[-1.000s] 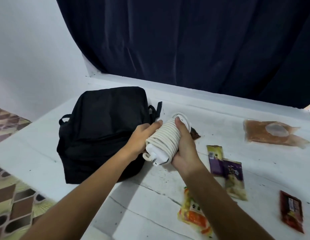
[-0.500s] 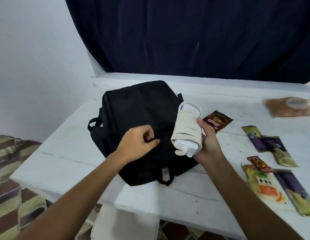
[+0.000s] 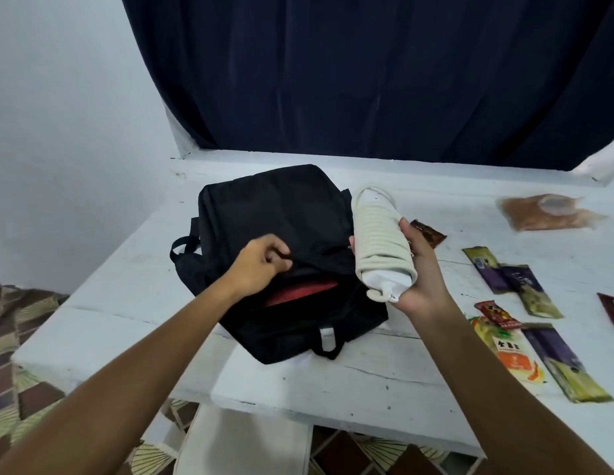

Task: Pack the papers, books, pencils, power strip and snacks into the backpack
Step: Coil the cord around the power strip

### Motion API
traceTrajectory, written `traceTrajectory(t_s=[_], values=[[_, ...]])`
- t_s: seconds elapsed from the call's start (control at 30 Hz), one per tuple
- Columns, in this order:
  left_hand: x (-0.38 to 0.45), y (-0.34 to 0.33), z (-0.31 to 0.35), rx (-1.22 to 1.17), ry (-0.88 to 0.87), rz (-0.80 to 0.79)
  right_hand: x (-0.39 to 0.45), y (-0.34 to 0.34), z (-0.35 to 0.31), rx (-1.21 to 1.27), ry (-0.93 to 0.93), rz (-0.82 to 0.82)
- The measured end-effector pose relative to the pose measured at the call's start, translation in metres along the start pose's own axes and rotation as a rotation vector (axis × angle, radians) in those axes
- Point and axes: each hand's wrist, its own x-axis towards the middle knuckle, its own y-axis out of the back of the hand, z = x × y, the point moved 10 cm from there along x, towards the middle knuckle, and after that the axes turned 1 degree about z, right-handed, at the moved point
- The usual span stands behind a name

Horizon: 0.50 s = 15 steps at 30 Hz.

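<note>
Head view: left hand [image 3: 261, 265] pinching the backpack [image 3: 281, 234] flap open on the worktop [image 3: 384, 375]; right hand [image 3: 417, 272] wrapped round the power strip [image 3: 381, 241] beside the opening — stiff, probably weighty, cord-wound; best gripped mid-coil.

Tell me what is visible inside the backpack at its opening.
The left hand pulls the flap of the black backpack up, showing a strip of something red inside. What it is cannot be told; everything deeper is covered by black fabric.
</note>
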Motion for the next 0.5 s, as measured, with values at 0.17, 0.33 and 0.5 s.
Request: traceTrajectory(t_s=[0.17, 0.33, 0.5], values=[[0.004, 0.030, 0.052, 0.588, -0.473, 0.337, -0.003, 0.000, -0.005, 0.105, 0.054, -0.045], [0.018, 0.006, 0.046, 1.143, -0.400, 0.293, 0.002, 0.002, -0.001, 0.102, 0.046, -0.049], [0.006, -0.021, 0.020, 1.417, -0.211, 0.196, 0.011, 0.002, 0.009, 0.104, 0.011, -0.097]])
